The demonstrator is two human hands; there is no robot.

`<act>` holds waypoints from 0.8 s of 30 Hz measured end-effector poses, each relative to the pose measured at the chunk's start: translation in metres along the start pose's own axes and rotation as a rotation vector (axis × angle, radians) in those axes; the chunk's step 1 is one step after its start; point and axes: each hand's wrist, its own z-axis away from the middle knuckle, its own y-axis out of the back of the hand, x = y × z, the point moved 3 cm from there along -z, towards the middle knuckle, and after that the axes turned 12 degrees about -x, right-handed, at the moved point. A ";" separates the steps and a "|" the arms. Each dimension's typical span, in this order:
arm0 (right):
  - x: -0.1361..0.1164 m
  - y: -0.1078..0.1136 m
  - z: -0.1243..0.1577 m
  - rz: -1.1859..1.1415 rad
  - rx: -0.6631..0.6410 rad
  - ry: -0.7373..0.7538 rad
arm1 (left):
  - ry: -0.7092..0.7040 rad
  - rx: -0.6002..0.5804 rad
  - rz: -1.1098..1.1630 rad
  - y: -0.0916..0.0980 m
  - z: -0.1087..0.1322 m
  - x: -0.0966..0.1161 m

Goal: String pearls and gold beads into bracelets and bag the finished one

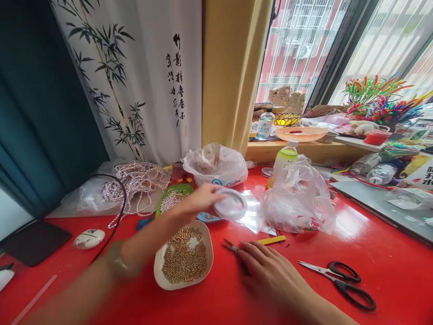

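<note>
My left hand (203, 198) reaches forward and pinches the edge of a round, whitish, see-through spool-like thing (231, 204), blurred by motion. Below that arm sits a cream dish (210, 266) of small gold beads (184, 262). Resting on the red table, my right hand (267, 268) curls over a small pair of pliers (231, 246); their metal jaws point out to the left and the handles are mostly hidden under the fingers. A yellow strip-shaped tool (272, 240) lies just beyond its knuckles. Black-handled scissors (333, 273) lie partly open to the right.
A green tray (165, 197) of pink beads and a blue dish (208, 218) stand behind the cream dish. Pink bead strings (135, 180) lie at back left. Plastic bags (297, 198) and a bottle (286, 158) stand behind. A mouse (89, 239) and black cable (124, 194) are left.
</note>
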 end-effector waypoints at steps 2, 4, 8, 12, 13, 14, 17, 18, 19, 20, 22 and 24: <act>-0.001 -0.002 0.004 0.016 0.035 0.007 | 0.032 -0.017 -0.253 -0.024 -0.022 -0.018; -0.002 -0.003 0.007 0.024 0.063 0.006 | 0.030 -0.015 -0.331 -0.039 -0.040 -0.031; 0.000 -0.002 0.009 0.039 0.075 0.016 | -0.010 0.040 -0.521 -0.057 -0.059 -0.036; 0.011 0.000 0.006 0.093 0.076 0.006 | -0.113 0.047 -0.655 -0.064 -0.065 -0.025; 0.015 -0.001 0.006 0.113 0.089 0.000 | -0.142 0.045 -0.665 -0.062 -0.066 -0.021; 0.018 -0.001 0.005 0.132 0.104 -0.006 | -0.173 0.047 -0.666 -0.058 -0.066 -0.017; 0.025 -0.001 0.008 0.170 0.156 -0.001 | -0.257 0.109 -0.620 -0.034 -0.058 0.001; 0.025 0.001 0.008 0.159 0.169 0.009 | -0.274 0.155 -0.594 -0.023 -0.051 0.008; 0.025 0.006 0.009 0.124 0.186 0.009 | -0.287 0.202 -0.572 -0.012 -0.041 0.015; 0.024 0.013 0.009 0.062 0.203 -0.001 | -0.309 0.254 -0.541 -0.002 -0.030 0.022; 0.026 0.032 0.006 -0.157 0.254 -0.087 | -0.409 0.409 -0.379 0.014 -0.002 0.034; 0.029 0.053 0.001 -0.485 0.320 -0.180 | -0.431 0.515 -0.262 0.018 0.024 0.037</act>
